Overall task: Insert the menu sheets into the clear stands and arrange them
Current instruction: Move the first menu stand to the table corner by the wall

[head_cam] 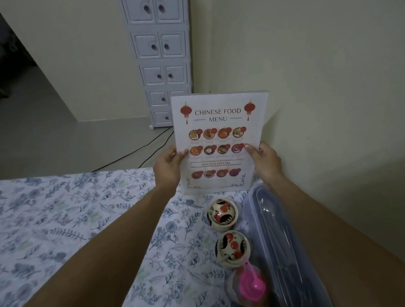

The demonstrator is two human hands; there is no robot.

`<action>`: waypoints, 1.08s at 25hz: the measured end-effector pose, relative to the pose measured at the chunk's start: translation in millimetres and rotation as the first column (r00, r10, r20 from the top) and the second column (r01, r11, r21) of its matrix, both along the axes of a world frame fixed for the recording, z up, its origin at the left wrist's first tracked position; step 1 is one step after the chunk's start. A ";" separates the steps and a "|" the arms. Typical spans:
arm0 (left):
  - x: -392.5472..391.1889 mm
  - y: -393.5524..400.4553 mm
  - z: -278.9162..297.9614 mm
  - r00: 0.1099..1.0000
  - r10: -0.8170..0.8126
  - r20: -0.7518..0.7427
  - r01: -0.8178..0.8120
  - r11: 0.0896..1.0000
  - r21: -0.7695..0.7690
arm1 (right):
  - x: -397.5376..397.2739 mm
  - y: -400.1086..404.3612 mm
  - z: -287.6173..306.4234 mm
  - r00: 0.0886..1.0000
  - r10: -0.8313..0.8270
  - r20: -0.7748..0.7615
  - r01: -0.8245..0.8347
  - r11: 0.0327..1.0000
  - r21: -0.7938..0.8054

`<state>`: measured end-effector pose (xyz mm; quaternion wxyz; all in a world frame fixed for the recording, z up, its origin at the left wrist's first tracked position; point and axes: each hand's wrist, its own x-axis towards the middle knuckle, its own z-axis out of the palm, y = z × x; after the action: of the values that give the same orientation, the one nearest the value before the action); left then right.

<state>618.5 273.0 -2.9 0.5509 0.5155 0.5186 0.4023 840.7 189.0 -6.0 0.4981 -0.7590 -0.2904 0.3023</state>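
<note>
Blue-and-white floral cloth (57,225) covers the table, which sits against a pale cream wall (322,59); beyond its far edge lie a grey floor, a black cable (133,150) and a tall white cabinet (160,57) of small doors in the corner. Along the right side of the cloth stand two painted lidded pots (222,214) (232,248), a clear jar with a pink spoon (252,286), and a long clear lidded box (284,248). The menu sheet (216,142) stands upright at the table's far edge, near the wall, apparently in its clear stand. The left hand (167,167) pinches its left edge, the right hand (265,161) its right edge, thumbs on the front.
</note>
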 end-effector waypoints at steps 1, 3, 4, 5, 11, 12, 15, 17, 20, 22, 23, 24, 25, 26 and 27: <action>0.1 -0.3 -0.3 1.000 -0.002 -0.009 0.002 1.000 0.003 | 0.0 0.2 0.4 1.000 0.000 0.003 0.000 1.000 -0.007; -0.2 -1.4 -0.9 1.000 -0.014 -0.018 0.014 1.000 0.006 | -1.1 0.0 1.3 1.000 0.008 0.014 -0.008 1.000 -0.029; -0.3 -2.0 -1.0 0.999 -0.019 -0.029 0.019 1.000 0.011 | -1.8 -0.3 2.0 1.000 0.013 0.023 -0.012 0.999 -0.039; -0.8 -2.3 -1.0 0.999 -0.021 -0.047 0.022 1.000 0.022 | -2.4 -0.1 2.8 0.999 0.015 0.032 -0.013 0.999 -0.047; -1.9 -4.8 0.8 0.994 -0.027 -0.109 0.029 0.999 0.017 | -5.3 1.6 7.2 0.998 0.033 0.061 -0.026 0.993 -0.112; -1.8 -5.7 1.1 0.992 -0.031 -0.126 0.032 0.999 0.012 | -6.3 1.0 8.2 0.996 0.037 0.076 -0.027 0.991 -0.131; -4.3 -8.9 1.3 0.969 -0.055 -0.240 0.071 0.996 0.055 | -11.3 -3.6 11.9 0.989 0.056 0.139 -0.030 0.982 -0.186; -8.3 -10.9 4.2 0.920 -0.107 -0.378 0.148 0.986 0.082 | -15.8 -8.3 16.8 0.960 0.099 0.260 -0.033 0.969 -0.246; -15.9 -13.8 9.0 0.644 -0.237 -0.728 0.304 0.952 -0.040 | -20.3 -16.7 27.6 0.838 0.272 0.472 -0.035 0.891 -0.452; -23.9 -20.1 19.1 0.434 -0.311 -0.846 0.353 0.922 -0.158 | -25.7 -25.1 37.9 0.768 0.395 0.504 -0.047 0.820 -0.571; -28.4 -23.0 24.0 0.351 -0.339 -0.873 0.393 0.900 -0.191 | -28.9 -29.3 43.5 0.738 0.446 0.507 -0.054 0.787 -0.614; -32.9 -25.9 28.6 0.270 -0.353 -0.896 0.446 0.870 -0.208 | -32.4 -33.6 49.2 0.702 0.494 0.513 -0.061 0.760 -0.647; -37.3 -28.8 32.8 0.188 -0.348 -0.918 0.500 0.839 -0.216 | -36.0 -37.7 54.5 0.661 0.541 0.520 -0.072 0.736 -0.674; -42.2 -32.2 37.6 0.119 -0.330 -0.937 0.547 0.809 -0.215 | -40.7 -42.8 61.2 0.619 0.585 0.524 -0.085 0.714 -0.695; -46.5 -35.8 42.8 0.077 -0.309 -0.948 0.582 0.786 -0.209 | -45.6 -47.6 67.8 0.581 0.625 0.522 -0.100 0.691 -0.716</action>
<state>572.0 237.3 39.8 0.1509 0.8388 0.5063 -0.1312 795.1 141.4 61.8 -0.0190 -0.8482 -0.5080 0.1489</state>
